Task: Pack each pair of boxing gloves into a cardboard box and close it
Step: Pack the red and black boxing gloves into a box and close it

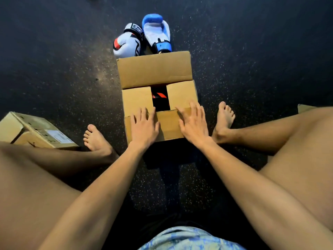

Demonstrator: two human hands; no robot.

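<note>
- Left hand [144, 127] lay flat on the near flap [169, 126] of the cardboard box [155, 73], fingers straight and spread, gripping nothing.
- Right hand [193, 123] lay the same way, palm down on the right end of that flap. Its fingertips reached the right side flap [181, 94], and its outline was smeared by blur.
- The box stood on the dark speckled floor [63, 69] between the person's bare feet, with its far flap raised and both side flaps folded in.
- Between the side flaps a gap was open. Through it only a dark patch with red stripes [160, 97] showed — what it belonged to could not be told for certain.
- Beyond the box, a white glove [126, 46] with black and red trim lay beside a blue-and-white glove [156, 33]. Their near ends were hidden by the far flap.
- At left, a second box [36, 132] was partly covered by a thigh — at the right edge, a cardboard corner [304, 108] was cut off by the other leg.
</note>
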